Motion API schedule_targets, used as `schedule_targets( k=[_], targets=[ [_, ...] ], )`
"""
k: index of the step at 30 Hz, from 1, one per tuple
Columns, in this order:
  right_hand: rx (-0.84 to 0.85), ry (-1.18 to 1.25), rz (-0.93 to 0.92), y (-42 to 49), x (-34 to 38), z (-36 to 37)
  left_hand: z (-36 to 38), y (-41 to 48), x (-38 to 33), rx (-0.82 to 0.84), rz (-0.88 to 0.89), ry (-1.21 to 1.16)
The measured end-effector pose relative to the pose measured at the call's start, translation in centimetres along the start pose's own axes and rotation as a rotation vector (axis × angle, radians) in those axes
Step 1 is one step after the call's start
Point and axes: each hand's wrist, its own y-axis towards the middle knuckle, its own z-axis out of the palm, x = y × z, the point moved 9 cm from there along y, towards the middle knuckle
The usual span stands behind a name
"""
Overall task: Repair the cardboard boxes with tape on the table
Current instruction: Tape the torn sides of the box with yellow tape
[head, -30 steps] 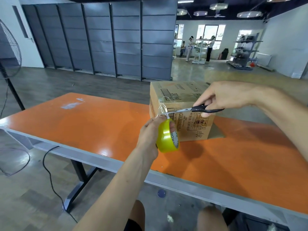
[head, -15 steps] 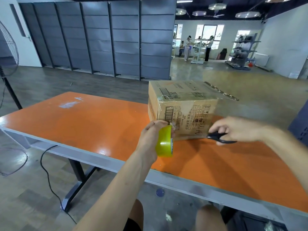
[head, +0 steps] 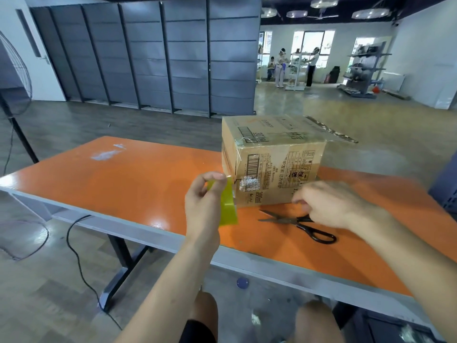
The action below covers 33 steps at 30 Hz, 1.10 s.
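A cardboard box point(head: 277, 157) stands on the orange table point(head: 123, 184), with clear tape over its near left corner and a crumpled patch of tape point(head: 248, 184) low on the front face. My left hand point(head: 204, 206) grips a yellow tape roll point(head: 228, 206) right beside that lower corner. Black-handled scissors point(head: 299, 222) lie flat on the table in front of the box. My right hand point(head: 331, 204) hovers over their pivot, blurred, fingers loosely curled, with the handles lying free of it.
A loose strip of old tape point(head: 333, 134) sticks out from the box's top right edge. A standing fan point(head: 14, 78) and a floor cable point(head: 81, 263) are at the left. A dark crate point(head: 445, 186) sits at the right edge. Grey lockers point(head: 148, 55) stand behind.
My right hand cut the tape with the scissors, lowered them to the table and let go of the handles. My left hand kept the roll by the box corner.
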Motion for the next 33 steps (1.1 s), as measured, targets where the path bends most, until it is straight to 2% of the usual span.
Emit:
schedule_targets(
  k=[2, 4, 6, 10, 14, 18, 24, 33],
  targets=[
    [-0.260, 0.073, -0.068, 0.5, 1.8, -3.3, -0.6, 0.6, -1.8, -0.037, 0.104, 0.015],
    [-0.488, 0.259, -0.127, 0.8, 3.3, -6.3, -0.5, 1.6, -3.5, -0.061, 0.192, 0.076],
    [-0.602, 0.387, -0.134, 1.7, 4.3, -8.2, -0.1, 2.9, -4.6, -0.085, 0.269, 0.166],
    [-0.646, 0.422, -0.075, 4.0, 5.0, -9.6, 1.0, 5.1, -4.7, -0.063, 0.383, 0.386],
    [-0.659, 0.448, -0.117, 5.1, 5.1, -9.1, 2.5, 6.1, -4.3, -0.027, 0.495, 0.510],
    [-0.672, 0.485, -0.140, 5.2, 4.8, -9.0, 2.7, 6.7, -3.7, 0.000, 0.570, 0.498],
    [-0.717, 0.544, -0.150, 5.0, 4.7, -9.1, 2.8, 6.2, -2.7, 0.057, 0.573, 0.415],
    [-0.761, 0.565, -0.161, 5.1, 4.6, -9.1, 3.3, 5.9, -2.4, 0.053, 0.585, 0.336]
  ],
)
